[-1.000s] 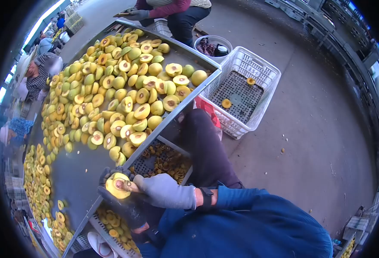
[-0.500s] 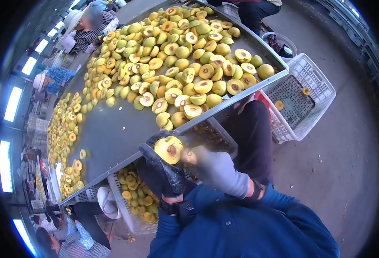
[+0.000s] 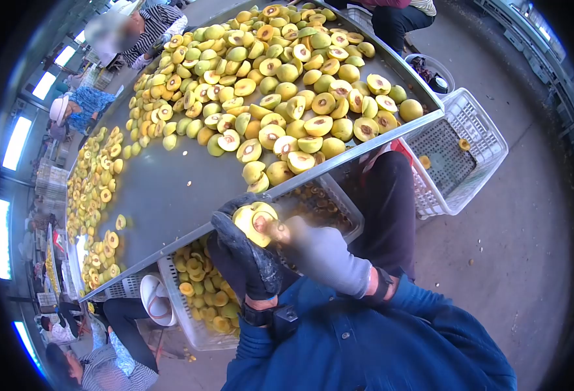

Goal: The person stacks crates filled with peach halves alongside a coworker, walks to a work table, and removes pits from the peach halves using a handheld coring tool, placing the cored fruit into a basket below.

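My left hand [image 3: 251, 260], in a dark, stained glove, is closed around a yellow peach half [image 3: 253, 223], its cut face turned up and to the right. My right hand [image 3: 323, 255], in a grey glove, has closed fingers against that cut face, at the brown pit area. Motion blurs its fingertips, and I cannot make out whether a small tool is in them. Both hands are just in front of the metal table's near rim [image 3: 196, 238]. Beyond it lies a large heap of peach halves [image 3: 261, 98], cut faces showing on many.
Below the rim stand a crate of peach halves [image 3: 212, 293] and a crate with small brown bits [image 3: 326, 205]. A white crate [image 3: 459, 153] holds a few pieces at right. A white bucket [image 3: 158, 300] stands at left. Other people [image 3: 82, 114] sit around the table.
My right fingertips have moved left, from the peach half's edge onto its cut face. The peach half stays in my left hand. The whole view has shifted slightly.
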`<state>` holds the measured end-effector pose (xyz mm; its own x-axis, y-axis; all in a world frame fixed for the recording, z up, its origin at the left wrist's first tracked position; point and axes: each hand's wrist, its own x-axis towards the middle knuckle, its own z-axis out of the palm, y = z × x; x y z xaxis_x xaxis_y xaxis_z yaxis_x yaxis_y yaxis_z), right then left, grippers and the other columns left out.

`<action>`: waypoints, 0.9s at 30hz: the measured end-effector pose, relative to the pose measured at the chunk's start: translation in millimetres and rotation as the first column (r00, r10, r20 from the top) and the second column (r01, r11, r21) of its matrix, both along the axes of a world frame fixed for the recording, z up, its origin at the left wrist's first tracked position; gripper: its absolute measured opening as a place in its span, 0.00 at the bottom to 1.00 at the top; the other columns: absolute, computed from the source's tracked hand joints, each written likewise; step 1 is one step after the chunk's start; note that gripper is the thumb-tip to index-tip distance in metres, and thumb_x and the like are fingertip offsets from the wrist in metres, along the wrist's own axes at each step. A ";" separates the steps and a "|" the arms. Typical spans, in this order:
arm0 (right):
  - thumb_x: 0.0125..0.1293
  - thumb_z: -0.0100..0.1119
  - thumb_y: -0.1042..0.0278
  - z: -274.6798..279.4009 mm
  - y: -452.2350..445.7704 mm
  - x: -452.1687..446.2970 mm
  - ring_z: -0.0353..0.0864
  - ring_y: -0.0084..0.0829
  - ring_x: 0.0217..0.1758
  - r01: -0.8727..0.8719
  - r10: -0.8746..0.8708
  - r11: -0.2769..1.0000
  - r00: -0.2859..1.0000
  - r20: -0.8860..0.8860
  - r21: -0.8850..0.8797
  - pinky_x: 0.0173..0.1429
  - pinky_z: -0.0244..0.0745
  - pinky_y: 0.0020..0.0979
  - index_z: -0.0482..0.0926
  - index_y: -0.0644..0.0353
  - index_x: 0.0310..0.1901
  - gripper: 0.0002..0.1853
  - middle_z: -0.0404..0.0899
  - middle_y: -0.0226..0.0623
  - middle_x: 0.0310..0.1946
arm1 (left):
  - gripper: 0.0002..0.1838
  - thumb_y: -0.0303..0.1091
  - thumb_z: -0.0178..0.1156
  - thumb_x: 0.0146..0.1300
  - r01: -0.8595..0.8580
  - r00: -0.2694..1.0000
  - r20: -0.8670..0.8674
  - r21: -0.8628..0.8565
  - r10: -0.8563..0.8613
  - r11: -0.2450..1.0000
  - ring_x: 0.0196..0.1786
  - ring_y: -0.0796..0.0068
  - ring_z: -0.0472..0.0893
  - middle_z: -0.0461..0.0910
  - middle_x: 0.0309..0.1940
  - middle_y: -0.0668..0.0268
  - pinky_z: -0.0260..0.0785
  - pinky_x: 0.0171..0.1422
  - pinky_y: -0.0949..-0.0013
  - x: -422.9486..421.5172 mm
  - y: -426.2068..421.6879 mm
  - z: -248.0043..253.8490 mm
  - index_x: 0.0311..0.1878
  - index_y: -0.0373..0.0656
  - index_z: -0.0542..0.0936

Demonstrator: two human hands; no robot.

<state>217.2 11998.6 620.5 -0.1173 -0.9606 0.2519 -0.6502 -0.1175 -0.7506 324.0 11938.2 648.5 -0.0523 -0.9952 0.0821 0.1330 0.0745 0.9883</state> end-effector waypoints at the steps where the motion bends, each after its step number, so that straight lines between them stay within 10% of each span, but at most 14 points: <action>1: 0.64 0.63 0.60 -0.2 -1.6 1.7 0.81 0.51 0.25 -0.007 0.007 1.000 1.000 0.003 -0.003 0.28 0.74 0.47 0.67 0.56 0.38 0.14 0.77 0.46 0.22 | 0.32 0.60 0.38 0.77 -0.012 0.999 -0.034 0.026 0.013 1.000 0.46 0.68 0.77 0.76 0.45 0.59 0.70 0.57 0.66 -0.2 -0.7 1.8 0.55 0.35 0.71; 22: 0.62 0.61 0.66 6.6 -17.1 1.4 0.80 0.60 0.35 -0.230 0.162 0.956 0.931 0.327 0.182 0.39 0.74 0.52 0.68 0.63 0.44 0.15 0.80 0.56 0.29 | 0.29 0.56 0.41 0.77 -0.137 0.953 0.228 -0.265 0.200 0.954 0.38 0.68 0.79 0.79 0.37 0.58 0.75 0.46 0.66 5.7 -21.4 -1.7 0.45 0.35 0.76; 25: 0.62 0.61 0.67 -6.4 -23.0 13.0 0.81 0.56 0.39 -0.305 0.228 0.952 0.680 0.697 -0.014 0.43 0.75 0.48 0.71 0.64 0.44 0.14 0.80 0.55 0.32 | 0.29 0.55 0.41 0.77 -0.142 0.936 0.271 -0.298 0.226 0.944 0.38 0.67 0.80 0.80 0.37 0.58 0.75 0.46 0.66 3.8 -22.2 1.6 0.45 0.35 0.76; 27: 0.61 0.60 0.68 8.8 -21.1 2.7 0.82 0.52 0.41 -0.317 0.188 0.940 0.794 0.579 0.129 0.46 0.75 0.45 0.73 0.65 0.43 0.13 0.80 0.54 0.34 | 0.29 0.55 0.41 0.77 -0.151 0.932 0.269 -0.319 0.242 0.936 0.37 0.67 0.80 0.80 0.36 0.58 0.75 0.46 0.66 0.9 -24.2 4.3 0.44 0.35 0.76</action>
